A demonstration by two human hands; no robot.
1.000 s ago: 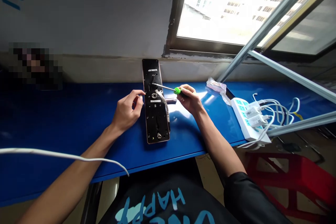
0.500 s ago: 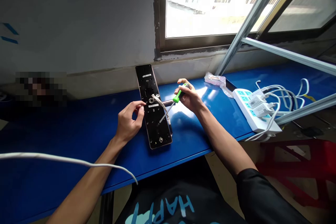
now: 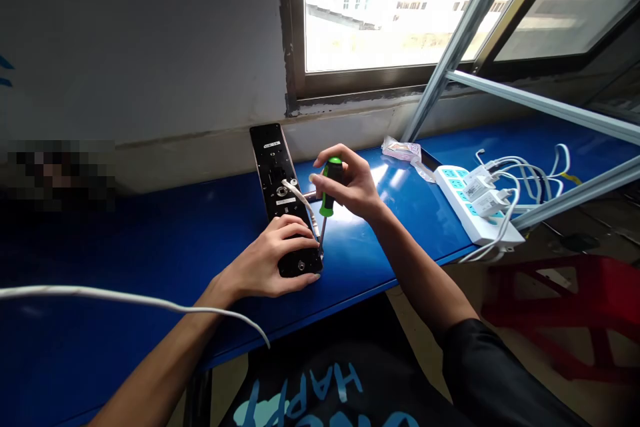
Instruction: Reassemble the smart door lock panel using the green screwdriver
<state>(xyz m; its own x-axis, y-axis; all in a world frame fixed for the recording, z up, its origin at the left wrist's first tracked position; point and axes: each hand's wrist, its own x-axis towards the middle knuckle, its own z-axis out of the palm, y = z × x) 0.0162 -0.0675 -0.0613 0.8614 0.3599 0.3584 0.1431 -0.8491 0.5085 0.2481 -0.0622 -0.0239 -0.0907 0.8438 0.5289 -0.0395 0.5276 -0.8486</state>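
Note:
A long black door lock panel [image 3: 273, 163] lies on the blue table, showing screw holes, small white labels and a pale cable [image 3: 303, 199]. Its metal handle juts out to the right, partly hidden. My left hand [image 3: 280, 257] grips the panel's near part, thumb along the near end and fingers across the surface. In my right hand [image 3: 350, 183] is a green-and-black screwdriver [image 3: 328, 197], held almost upright. The shaft points down to the near right corner of the panel, beside my left fingertips. Whether the tip sits in a screw is too small to tell.
A white power strip [image 3: 475, 213] with plugged chargers and cables stands to the right, near a metal frame [image 3: 460, 47]. A clear plastic packet [image 3: 403, 149] lies by the wall. A white cable [image 3: 150, 301] crosses over my left forearm. A red stool [image 3: 595, 307] stands lower right.
My left hand has moved onto the near part of the panel and taken hold of it. My right hand has turned the screwdriver from slanted to nearly upright, its tip now at the panel's near right corner.

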